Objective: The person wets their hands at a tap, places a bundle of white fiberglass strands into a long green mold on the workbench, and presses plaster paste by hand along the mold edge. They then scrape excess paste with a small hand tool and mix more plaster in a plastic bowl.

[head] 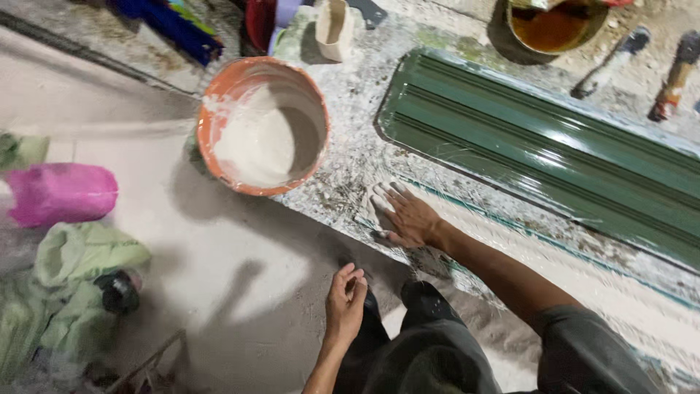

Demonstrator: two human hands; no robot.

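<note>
R hand (405,217) flat, fingers spread on worktable (350,157), L hand (344,298) loosely curled, empty, 1 orange bucket (262,125), 1 green mould (539,149)

Your right hand (405,217) has white plaster on its fingertips; left hand (345,300) bare; short dark-grey sleeve, dark trousers.

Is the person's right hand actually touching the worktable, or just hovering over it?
Touching. The head view shows the right hand pressed flat, fingers spread, on the speckled worktable near its edge.
</note>
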